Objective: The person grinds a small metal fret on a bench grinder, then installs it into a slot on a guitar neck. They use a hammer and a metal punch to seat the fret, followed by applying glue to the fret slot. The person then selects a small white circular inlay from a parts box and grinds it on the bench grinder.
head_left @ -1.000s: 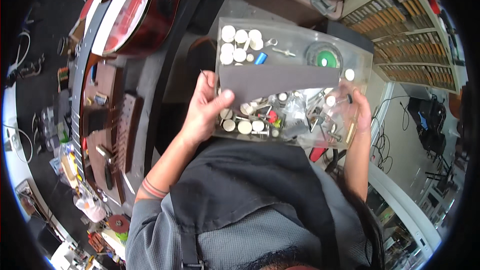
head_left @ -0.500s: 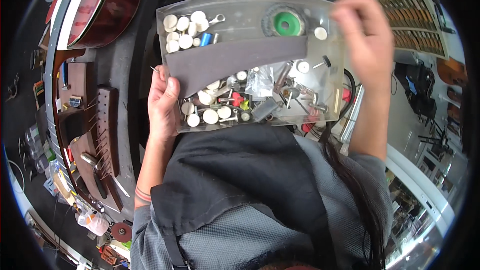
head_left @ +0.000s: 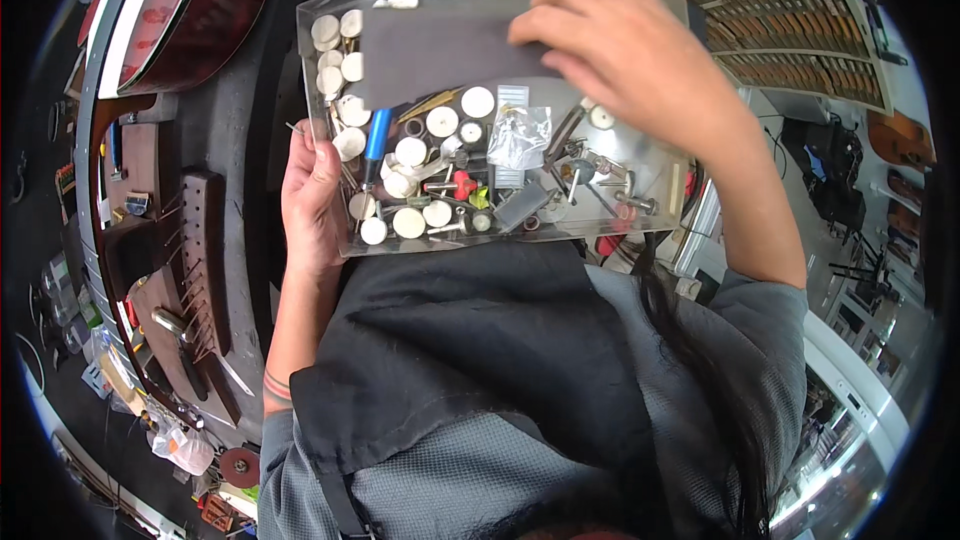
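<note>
— Box point(head_left: 640, 195): one, clear, long axis running left to right, held level above the lap.
— Hands?
— Left hand point(head_left: 312, 195) grips its left edge. Right hand point(head_left: 625, 45), fingers curled, presses one dark sheet point(head_left: 440, 55); half a second ago it was raised off the right corner.
</note>
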{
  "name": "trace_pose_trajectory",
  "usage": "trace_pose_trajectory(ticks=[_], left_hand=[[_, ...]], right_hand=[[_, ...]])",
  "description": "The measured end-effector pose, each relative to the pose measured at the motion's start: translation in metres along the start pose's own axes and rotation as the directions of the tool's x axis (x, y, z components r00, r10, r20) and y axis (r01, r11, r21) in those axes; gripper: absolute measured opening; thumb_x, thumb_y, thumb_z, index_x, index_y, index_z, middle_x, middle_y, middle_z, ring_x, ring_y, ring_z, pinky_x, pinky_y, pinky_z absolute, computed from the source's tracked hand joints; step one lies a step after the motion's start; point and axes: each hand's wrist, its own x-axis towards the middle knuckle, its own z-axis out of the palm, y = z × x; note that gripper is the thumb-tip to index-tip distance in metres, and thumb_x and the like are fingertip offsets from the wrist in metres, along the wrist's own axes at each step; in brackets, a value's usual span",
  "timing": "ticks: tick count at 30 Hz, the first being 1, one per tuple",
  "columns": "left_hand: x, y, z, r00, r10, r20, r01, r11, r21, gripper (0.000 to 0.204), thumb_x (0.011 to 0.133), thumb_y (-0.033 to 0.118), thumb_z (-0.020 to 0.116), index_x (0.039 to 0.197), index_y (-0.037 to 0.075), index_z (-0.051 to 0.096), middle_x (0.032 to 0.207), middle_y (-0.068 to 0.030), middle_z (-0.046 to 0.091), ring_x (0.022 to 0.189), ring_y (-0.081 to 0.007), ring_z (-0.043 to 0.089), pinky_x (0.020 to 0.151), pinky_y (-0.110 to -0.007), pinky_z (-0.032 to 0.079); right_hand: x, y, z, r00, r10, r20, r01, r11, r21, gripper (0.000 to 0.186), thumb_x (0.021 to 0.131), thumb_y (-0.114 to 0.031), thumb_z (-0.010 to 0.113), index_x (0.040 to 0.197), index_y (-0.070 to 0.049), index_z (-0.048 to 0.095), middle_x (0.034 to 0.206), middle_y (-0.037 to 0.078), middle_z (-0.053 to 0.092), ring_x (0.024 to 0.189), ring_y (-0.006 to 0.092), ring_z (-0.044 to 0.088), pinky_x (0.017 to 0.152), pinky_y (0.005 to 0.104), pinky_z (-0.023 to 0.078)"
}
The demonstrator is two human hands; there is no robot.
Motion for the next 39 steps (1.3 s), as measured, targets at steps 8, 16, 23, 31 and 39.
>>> trace_pose_trajectory(ticks=[8,16,23,31,39], left_hand=[[0.001,0.012,0.01,0.994,-0.103,0.032,0.106,0.982,-0.154,0.052,0.113,0.036,0.06,0.15,0.001,0.049,0.147,-0.0174,0.064,0.133,-0.0303,0.067,0.115,-0.048,0.052],[0.008,0.005,0.009,0.997,-0.072,-0.029,0.067,0.99,-0.126,0.046,0.114,0.036,0.06,0.145,0.004,0.053,0.143,-0.0098,0.064,0.132,-0.02,0.06,0.116,-0.042,0.044],[0.008,0.009,0.012,0.997,-0.077,-0.028,0.068,0.967,-0.244,0.028,0.114,0.029,0.062,0.115,0.012,0.04,0.127,-0.0176,0.068,0.115,-0.0278,0.074,0.091,-0.045,0.069],[0.004,0.017,0.007,0.991,-0.129,0.041,0.135,0.944,-0.3,0.032,0.114,0.032,0.06,0.123,0.009,0.039,0.133,-0.0262,0.066,0.112,-0.0404,0.076,0.085,-0.052,0.071],[0.005,0.017,0.007,0.993,-0.118,0.023,0.12,0.964,-0.237,0.048,0.113,0.04,0.06,0.136,0.001,0.043,0.139,-0.0297,0.065,0.114,-0.0385,0.075,0.087,-0.051,0.07]], right_hand=[[0.002,-0.017,-0.014,0.999,0.009,-0.053,-0.009,1.0,0.008,0.029,0.086,0.0,0.073,0.113,-0.01,0.071,0.128,0.007,0.067,0.13,0.0345,0.06,0.112,0.0501,0.045],[0.019,-0.067,0.034,0.972,-0.229,0.049,0.197,0.913,0.358,0.037,0.08,-0.008,0.078,0.117,-0.013,0.077,0.128,0.006,0.067,0.13,0.031,0.061,0.118,0.0495,0.045],[0.02,-0.052,0.024,0.984,-0.143,0.111,0.107,0.955,0.277,0.035,0.081,-0.008,0.081,0.115,-0.01,0.073,0.119,0.006,0.066,0.126,0.0328,0.061,0.115,0.049,0.045],[0.029,-0.052,0.02,0.982,-0.13,0.138,0.084,0.951,0.298,0.039,0.078,-0.009,0.085,0.114,-0.009,0.068,0.119,0.007,0.065,0.122,0.0332,0.061,0.113,0.0495,0.045],[0.034,-0.058,0.023,0.986,-0.109,0.125,0.063,0.944,0.325,0.038,0.078,-0.008,0.085,0.112,-0.008,0.068,0.118,0.006,0.066,0.118,0.032,0.063,0.112,0.0493,0.045]])
